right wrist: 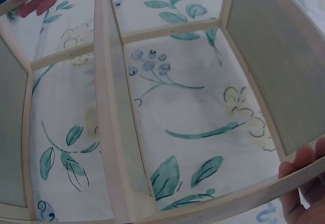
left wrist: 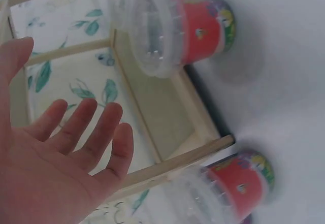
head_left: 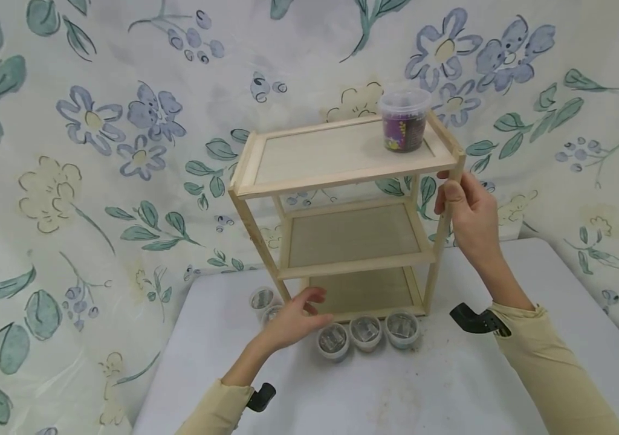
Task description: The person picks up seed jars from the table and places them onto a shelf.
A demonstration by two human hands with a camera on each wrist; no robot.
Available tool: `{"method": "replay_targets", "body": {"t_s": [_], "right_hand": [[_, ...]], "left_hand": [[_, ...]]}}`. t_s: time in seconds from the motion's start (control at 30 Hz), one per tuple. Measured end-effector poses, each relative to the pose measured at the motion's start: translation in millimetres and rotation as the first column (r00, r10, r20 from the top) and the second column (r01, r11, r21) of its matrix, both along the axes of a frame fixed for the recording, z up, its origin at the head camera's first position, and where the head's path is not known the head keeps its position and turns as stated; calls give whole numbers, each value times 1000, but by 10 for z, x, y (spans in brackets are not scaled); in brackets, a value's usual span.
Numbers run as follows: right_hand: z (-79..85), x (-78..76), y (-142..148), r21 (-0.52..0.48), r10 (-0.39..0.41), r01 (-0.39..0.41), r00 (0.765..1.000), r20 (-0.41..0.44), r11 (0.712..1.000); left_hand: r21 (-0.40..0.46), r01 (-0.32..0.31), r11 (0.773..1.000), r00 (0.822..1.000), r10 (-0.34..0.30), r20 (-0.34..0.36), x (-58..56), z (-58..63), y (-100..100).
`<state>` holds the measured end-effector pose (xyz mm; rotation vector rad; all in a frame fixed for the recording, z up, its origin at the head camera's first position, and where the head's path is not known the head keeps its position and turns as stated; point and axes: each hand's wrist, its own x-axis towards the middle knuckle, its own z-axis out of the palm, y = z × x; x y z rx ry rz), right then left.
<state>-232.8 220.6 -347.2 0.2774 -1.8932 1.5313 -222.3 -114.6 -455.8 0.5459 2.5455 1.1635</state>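
Observation:
A three-tier wooden shelf stands on the table, leaning slightly in the head view. My right hand grips its right front post near the top board, with fingers curled round the wood; in the right wrist view those fingers show at the lower right. My left hand is held before the shelf's lower left part, fingers spread and loosely bent, holding nothing. Near it stand small lidded plastic tubs, one with a red label in the left wrist view. A purple-labelled tub sits on the top board's right end.
Three tubs line up before the bottom tier, among them the rightmost tub. Two more, including a far tub, stand by the shelf's left side. The white table bears brownish specks. A flower-patterned cloth hangs behind.

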Motion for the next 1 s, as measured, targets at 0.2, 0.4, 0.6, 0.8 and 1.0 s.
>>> {"method": "replay_targets", "body": {"t_s": [0.2, 0.4, 0.6, 0.8, 1.0], "right_hand": [[-6, 4, 11, -3, 0, 0, 1000, -1, 1000], [-5, -1, 21, -14, -2, 2, 1000, -13, 1000], [3, -15, 7, -9, 3, -3, 1000, -12, 1000], [4, -20, -8, -6, 7, -7, 1000, -7, 1000], [4, -15, 0, -2, -2, 2, 1000, -18, 1000]], "left_hand": [[-8, 4, 1000, 1000, -4, 30, 55, -169, -33], [-41, -2, 999, 999, 4, 34, 104, -366, -42], [3, -23, 1000, 998, 23, 52, 170, -560, -28], [42, -69, 997, 997, 68, 30, 244, -729, 14], [21, -94, 995, 996, 94, 11, 306, -820, 57]]}}
